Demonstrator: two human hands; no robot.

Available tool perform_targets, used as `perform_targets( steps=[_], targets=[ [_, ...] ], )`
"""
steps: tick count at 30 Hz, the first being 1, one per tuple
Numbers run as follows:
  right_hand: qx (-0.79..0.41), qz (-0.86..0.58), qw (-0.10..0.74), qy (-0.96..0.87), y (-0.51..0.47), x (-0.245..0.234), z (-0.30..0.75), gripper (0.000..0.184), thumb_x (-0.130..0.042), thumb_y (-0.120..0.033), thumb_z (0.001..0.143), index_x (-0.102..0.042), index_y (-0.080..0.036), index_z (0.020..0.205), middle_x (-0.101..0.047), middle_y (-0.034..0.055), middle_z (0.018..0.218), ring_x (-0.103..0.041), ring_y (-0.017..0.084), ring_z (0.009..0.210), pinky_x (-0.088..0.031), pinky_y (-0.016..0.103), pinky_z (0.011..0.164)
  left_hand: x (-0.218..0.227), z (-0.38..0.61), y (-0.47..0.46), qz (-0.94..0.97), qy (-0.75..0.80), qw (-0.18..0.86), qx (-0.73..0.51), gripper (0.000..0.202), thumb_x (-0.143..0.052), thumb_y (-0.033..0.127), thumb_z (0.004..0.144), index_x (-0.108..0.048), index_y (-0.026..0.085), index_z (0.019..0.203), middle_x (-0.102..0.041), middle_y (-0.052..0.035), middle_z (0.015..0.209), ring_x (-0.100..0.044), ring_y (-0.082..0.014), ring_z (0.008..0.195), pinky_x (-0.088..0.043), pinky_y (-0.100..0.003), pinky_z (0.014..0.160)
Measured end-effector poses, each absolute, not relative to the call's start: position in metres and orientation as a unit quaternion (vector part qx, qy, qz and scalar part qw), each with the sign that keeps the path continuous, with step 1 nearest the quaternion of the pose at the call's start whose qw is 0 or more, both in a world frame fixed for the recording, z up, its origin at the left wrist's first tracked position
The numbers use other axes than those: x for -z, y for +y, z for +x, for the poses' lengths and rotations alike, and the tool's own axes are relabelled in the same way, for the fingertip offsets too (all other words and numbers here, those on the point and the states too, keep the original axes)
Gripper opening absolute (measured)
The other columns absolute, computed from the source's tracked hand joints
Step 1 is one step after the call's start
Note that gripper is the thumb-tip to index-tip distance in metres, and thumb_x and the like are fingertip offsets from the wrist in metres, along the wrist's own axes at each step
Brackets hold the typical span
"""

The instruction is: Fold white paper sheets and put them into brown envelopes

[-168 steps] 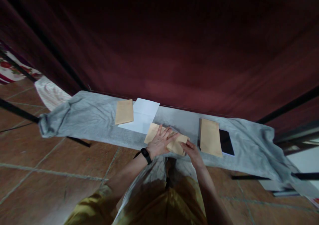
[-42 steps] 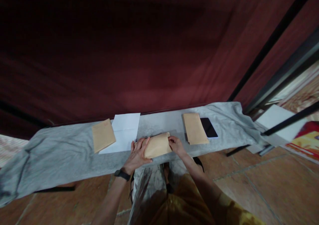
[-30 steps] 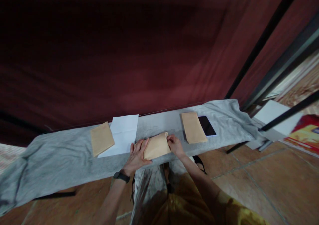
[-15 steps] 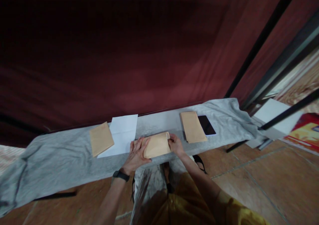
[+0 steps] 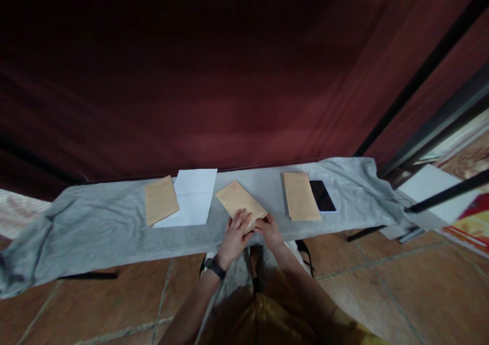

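Note:
A tan paper envelope lies slanted on the grey cloth, its near right end under my hands. My left hand, with a dark band at the wrist, rests on the envelope's near part with its fingers stretched over the paper. At the near right end my right hand has its fingers bent around the envelope's edge, pinching it. Another tan envelope lies to the left, partly over a creased white sheet. To the right are stacked tan envelopes.
A dark-screened phone lies beside the right-hand envelopes. Grey cloth covers the long narrow bench. A dark red curtain hangs behind it. White panels and a colourful printed package are at the far right, near dark metal bars.
The envelope under my hands has turned from nearly level to slanted, its far end now pointing up and left. My left hand has shifted right, closer to my right hand.

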State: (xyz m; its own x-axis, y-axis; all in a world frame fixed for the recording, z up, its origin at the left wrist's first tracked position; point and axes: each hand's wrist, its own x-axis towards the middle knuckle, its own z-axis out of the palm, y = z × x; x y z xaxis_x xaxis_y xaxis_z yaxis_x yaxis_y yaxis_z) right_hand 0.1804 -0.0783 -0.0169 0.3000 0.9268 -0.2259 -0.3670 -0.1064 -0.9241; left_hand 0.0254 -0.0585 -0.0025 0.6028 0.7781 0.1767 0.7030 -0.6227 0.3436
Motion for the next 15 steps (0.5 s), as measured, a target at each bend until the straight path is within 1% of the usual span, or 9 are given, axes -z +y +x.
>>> perform_targets(
  steps=[3,6,8,9,10,12,14,15],
  targets=[
    [-0.525,-0.540,0.588,-0.293,-0.084,0.020,0.185,0.039,-0.068,-0.050,0.067,-0.060,-0.027,0.097,-0.074,0.0052,0.095,-0.072,0.025,0.082,-0.061,0.039,0.070,0.009,0.027,-0.060,0.885,0.422,0.120,-0.159,0.058,-0.054,0.028,0.097,-0.038,0.027,0.153,-0.038,-0.0094,0.160,-0.028,-0.0272,0.151,-0.031,-0.052,0.118],
    [-0.507,-0.575,0.554,-0.324,-0.089,0.027,0.193,0.032,-0.063,-0.050,0.072,-0.060,-0.026,0.094,-0.071,0.0031,0.077,-0.068,0.023,0.064,-0.060,0.037,0.060,0.010,0.025,-0.063,0.879,0.432,0.113,-0.168,0.047,-0.049,0.029,0.100,-0.047,0.027,0.147,-0.044,-0.0078,0.157,-0.033,-0.0259,0.149,-0.032,-0.052,0.118],
    [-0.481,-0.603,0.533,-0.348,-0.094,0.029,0.201,0.031,-0.059,-0.047,0.077,-0.061,-0.025,0.098,-0.067,0.0013,0.070,-0.064,0.021,0.055,-0.057,0.037,0.053,0.009,0.023,-0.065,0.876,0.437,0.117,-0.167,0.041,-0.045,0.028,0.102,-0.054,0.027,0.141,-0.049,-0.0066,0.154,-0.037,-0.0251,0.147,-0.033,-0.053,0.118],
    [-0.464,-0.615,0.524,-0.362,-0.097,0.030,0.204,0.032,-0.058,-0.045,0.078,-0.061,-0.025,0.103,-0.066,0.0014,0.070,-0.063,0.022,0.055,-0.057,0.037,0.054,0.009,0.022,-0.065,0.875,0.436,0.124,-0.167,0.039,-0.043,0.027,0.102,-0.057,0.027,0.139,-0.050,-0.0061,0.152,-0.039,-0.0245,0.146,-0.033,-0.052,0.118],
    [-0.449,-0.625,0.519,-0.373,-0.100,0.029,0.208,0.033,-0.058,-0.042,0.079,-0.061,-0.024,0.107,-0.067,0.0024,0.074,-0.064,0.023,0.060,-0.058,0.038,0.058,0.010,0.020,-0.065,0.875,0.434,0.134,-0.170,0.038,-0.042,0.026,0.102,-0.059,0.027,0.136,-0.052,-0.0057,0.151,-0.041,-0.0237,0.144,-0.033,-0.052,0.118],
    [-0.399,-0.642,0.505,-0.417,-0.106,0.027,0.215,0.035,-0.057,-0.035,0.082,-0.061,-0.023,0.115,-0.070,0.0071,0.090,-0.067,0.026,0.078,-0.059,0.043,0.075,0.011,0.018,-0.064,0.867,0.432,0.158,-0.192,0.036,-0.042,0.024,0.102,-0.064,0.027,0.131,-0.055,-0.0053,0.148,-0.045,-0.0221,0.142,-0.034,-0.050,0.118],
    [-0.313,-0.649,0.473,-0.508,-0.108,0.023,0.220,0.034,-0.053,-0.029,0.087,-0.062,-0.022,0.119,-0.069,0.0112,0.108,-0.065,0.029,0.101,-0.052,0.047,0.094,0.013,0.016,-0.061,0.852,0.435,0.184,-0.227,0.033,-0.045,0.022,0.100,-0.068,0.026,0.123,-0.059,-0.0054,0.144,-0.048,-0.0215,0.139,-0.035,-0.050,0.118],
    [-0.263,-0.643,0.448,-0.562,-0.108,0.022,0.222,0.034,-0.050,-0.027,0.090,-0.063,-0.022,0.121,-0.067,0.0124,0.115,-0.062,0.029,0.109,-0.049,0.048,0.100,0.014,0.015,-0.060,0.845,0.437,0.194,-0.242,0.031,-0.047,0.021,0.099,-0.070,0.026,0.119,-0.061,-0.0056,0.141,-0.049,-0.0213,0.138,-0.035,-0.049,0.118]
  ],
)
